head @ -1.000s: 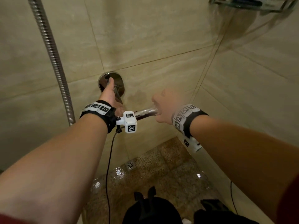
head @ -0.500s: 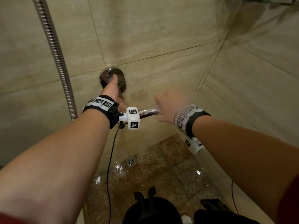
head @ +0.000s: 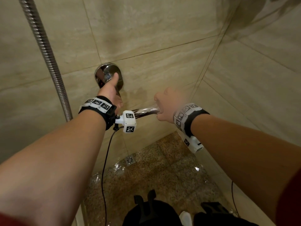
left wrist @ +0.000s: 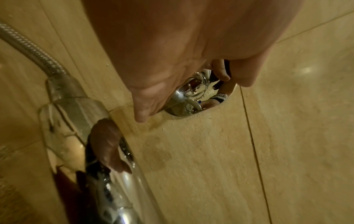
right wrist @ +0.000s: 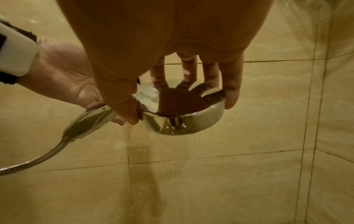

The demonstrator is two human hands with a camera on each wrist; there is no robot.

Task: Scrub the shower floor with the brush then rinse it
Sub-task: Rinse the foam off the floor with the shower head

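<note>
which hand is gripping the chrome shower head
The right hand, its fingers curled round the round chrome shower head. The left hand is at the round chrome wall valve.

Dim, warm yellowish light throughout. Glare glints on the wet speckled brown stone floor [head: 171, 173] and the chrome round shower head [right wrist: 184, 121]. Wide-angle bending curves the tile lines. The right hand [head: 167, 105] is smeared with blur; both wrist views are soft and noisy.
</note>
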